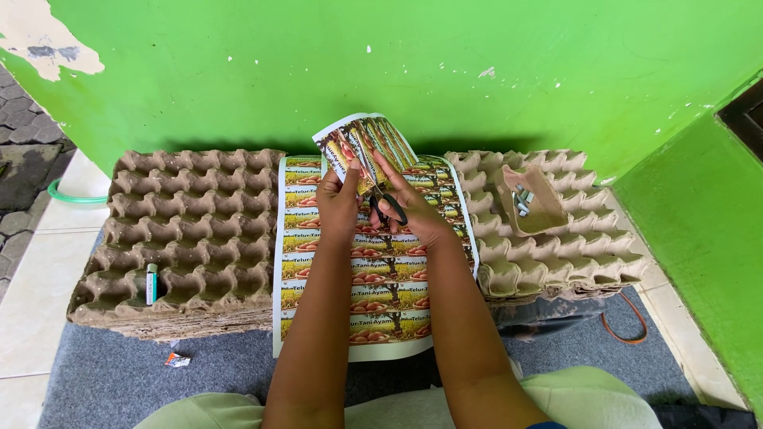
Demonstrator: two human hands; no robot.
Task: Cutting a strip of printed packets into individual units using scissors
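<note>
Far left, small lighter (151, 284) sits in a cup of the left egg-tray stack (191, 230); centre, left hand (338, 202) pinches a sheet of printed labels (367, 143), raised & tilted above a flat label sheet (381, 294) btwn the stacks; right hand (409, 208), just beside, has fingers thru black scissors (387, 208), blades at the sheet's lower edge; right egg-tray stack (556, 238) holds a torn tray piece (531, 200) w/ small metal bits.

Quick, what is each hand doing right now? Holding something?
Left hand: closed, holding the sheet of labels.
Right hand: closed on the scissors, cutting into that sheet.
</note>
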